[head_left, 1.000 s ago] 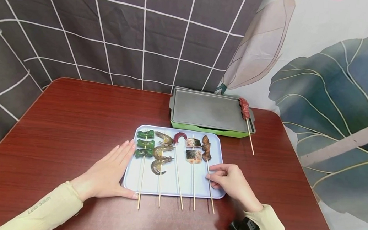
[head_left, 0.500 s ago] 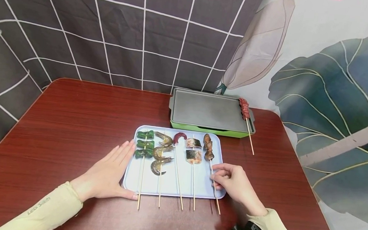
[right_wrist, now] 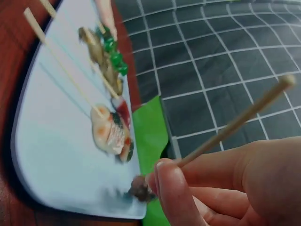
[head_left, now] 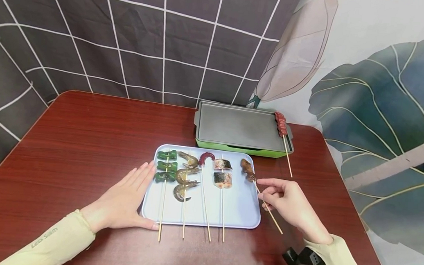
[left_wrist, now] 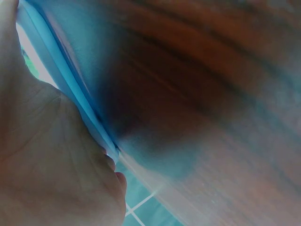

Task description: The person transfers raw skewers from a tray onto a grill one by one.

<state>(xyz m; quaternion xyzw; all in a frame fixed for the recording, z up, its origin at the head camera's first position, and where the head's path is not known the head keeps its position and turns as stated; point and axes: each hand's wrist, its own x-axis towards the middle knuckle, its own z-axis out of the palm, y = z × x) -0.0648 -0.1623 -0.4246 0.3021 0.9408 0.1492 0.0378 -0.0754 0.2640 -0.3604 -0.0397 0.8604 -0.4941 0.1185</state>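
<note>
My right hand [head_left: 291, 203] pinches the stick of a brown meat skewer [head_left: 248, 170] between thumb and fingers. The meat is tilted over the right edge of a pale blue tray [head_left: 241, 208]; in the right wrist view the stick [right_wrist: 235, 123] points up past the thumb. My left hand [head_left: 126, 198] lies with straight fingers along the tray's left edge, thumb at the front rim. On the tray lie a green pepper skewer [head_left: 167, 166], a shrimp skewer [head_left: 186, 176], a dark red tentacle skewer [head_left: 207, 158] and a fish skewer [head_left: 222, 179], sticks overhanging the front.
Behind the tray stands a green grill [head_left: 242, 128] with a flat grey plate. A red meat skewer [head_left: 281, 125] lies across its right end, stick overhanging. All rest on a reddish-brown wooden table [head_left: 97, 137], with a dark checked cloth [head_left: 137, 33] hanging behind.
My right hand has lifted the brown meat skewer from its place beside the fish skewer and carried it right, its stick now slanting. The left hand has stayed at the tray's edge.
</note>
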